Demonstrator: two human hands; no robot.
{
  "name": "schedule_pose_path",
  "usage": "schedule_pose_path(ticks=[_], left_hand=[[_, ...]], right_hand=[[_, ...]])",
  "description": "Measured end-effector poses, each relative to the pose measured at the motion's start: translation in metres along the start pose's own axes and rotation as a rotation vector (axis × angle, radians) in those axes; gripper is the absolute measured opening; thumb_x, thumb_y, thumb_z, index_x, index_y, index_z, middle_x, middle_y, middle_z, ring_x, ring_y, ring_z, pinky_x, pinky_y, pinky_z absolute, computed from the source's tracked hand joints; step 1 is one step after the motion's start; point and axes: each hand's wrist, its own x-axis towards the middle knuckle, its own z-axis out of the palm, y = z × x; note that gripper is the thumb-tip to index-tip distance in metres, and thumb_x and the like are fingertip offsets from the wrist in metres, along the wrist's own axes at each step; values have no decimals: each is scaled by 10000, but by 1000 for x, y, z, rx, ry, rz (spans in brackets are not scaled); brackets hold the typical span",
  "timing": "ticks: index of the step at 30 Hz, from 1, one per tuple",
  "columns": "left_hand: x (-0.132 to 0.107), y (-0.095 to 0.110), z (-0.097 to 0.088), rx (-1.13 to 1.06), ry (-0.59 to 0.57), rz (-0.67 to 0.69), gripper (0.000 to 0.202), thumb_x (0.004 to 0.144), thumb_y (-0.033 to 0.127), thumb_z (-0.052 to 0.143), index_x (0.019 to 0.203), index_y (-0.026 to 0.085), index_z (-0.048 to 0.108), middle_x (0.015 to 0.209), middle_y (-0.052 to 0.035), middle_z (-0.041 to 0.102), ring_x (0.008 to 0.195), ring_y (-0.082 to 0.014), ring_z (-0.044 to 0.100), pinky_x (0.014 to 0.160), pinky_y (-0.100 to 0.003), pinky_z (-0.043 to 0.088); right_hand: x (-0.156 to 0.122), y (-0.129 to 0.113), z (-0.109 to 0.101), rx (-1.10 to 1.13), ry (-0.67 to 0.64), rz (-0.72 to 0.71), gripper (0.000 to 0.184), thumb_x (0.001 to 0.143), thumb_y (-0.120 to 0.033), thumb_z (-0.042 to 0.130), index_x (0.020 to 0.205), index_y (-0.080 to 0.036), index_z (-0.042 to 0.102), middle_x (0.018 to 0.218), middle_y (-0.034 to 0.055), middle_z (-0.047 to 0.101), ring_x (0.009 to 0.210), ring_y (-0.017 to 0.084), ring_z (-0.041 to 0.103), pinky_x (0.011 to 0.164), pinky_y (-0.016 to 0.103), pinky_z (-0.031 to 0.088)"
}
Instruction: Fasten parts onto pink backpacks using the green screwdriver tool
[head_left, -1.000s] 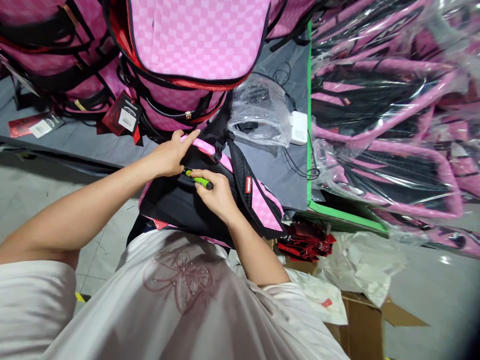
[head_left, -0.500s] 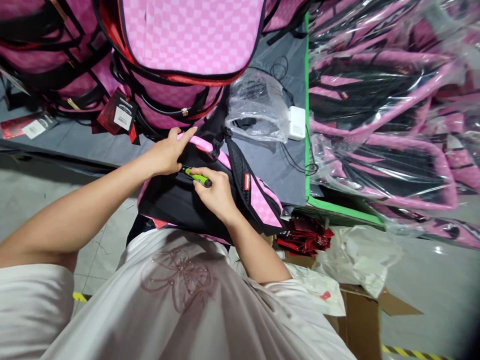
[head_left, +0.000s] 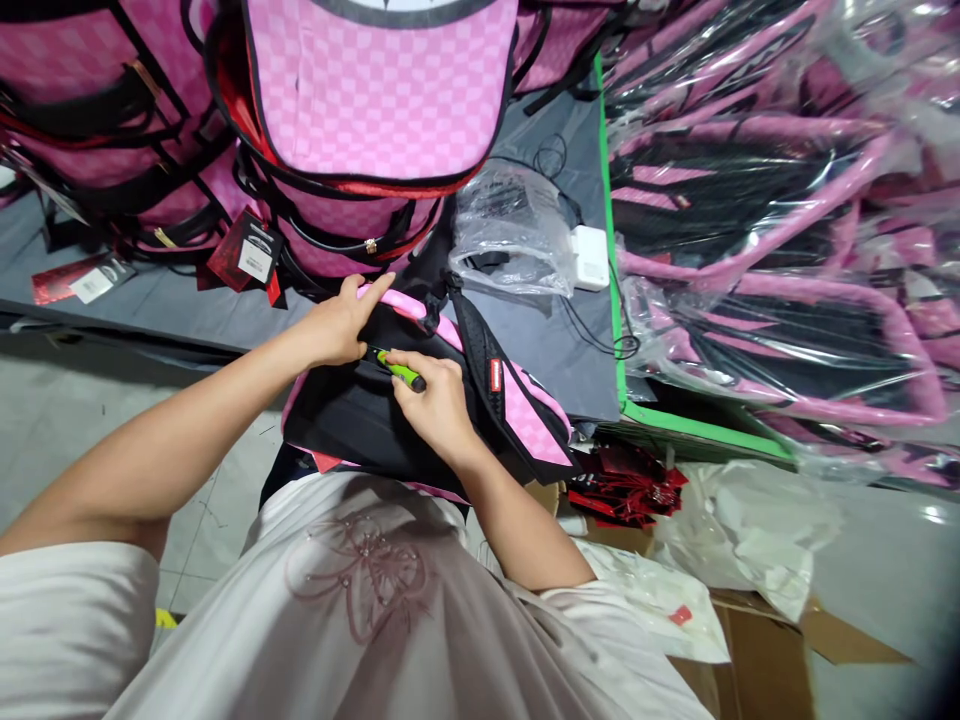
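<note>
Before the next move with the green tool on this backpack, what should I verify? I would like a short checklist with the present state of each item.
1. Left hand grips the backpack at its pink top edge: ok.
2. Right hand closed around the green tool: ok.
3. Tool tip in sight: cannot tell, it is hidden beside the left hand.
4. Tip apart from the left hand: cannot tell, they look very near.
5. Backpack supported by the table edge and the person's body: ok.
6. Shoulder strap away from the tool: ok, it lies right of the right hand.
</note>
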Motion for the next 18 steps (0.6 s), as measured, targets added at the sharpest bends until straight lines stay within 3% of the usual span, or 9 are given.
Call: schedule_pose_path(ticks=[8, 18], left_hand=[[-1, 2, -2, 10, -1, -2, 1059, 800, 240, 672, 1601, 272, -20, 1588, -200, 219, 1194, -310, 636, 876, -331, 538], [1, -3, 4, -2, 16, -6, 1092, 792, 245, 674, 1592, 347, -62, 1575, -163, 243, 1161, -282, 653, 860, -318, 539]], right_hand=[[0, -1, -2, -44, 18, 2, 320, 802, -52, 654, 1022, -261, 755, 1119, 16, 777, 1038, 225, 732, 1021, 455, 483], [0, -1, -2, -37, 12, 8, 308, 782, -55, 670, 982, -274, 756, 1076, 2, 788, 977, 220, 746, 1014, 454, 496]])
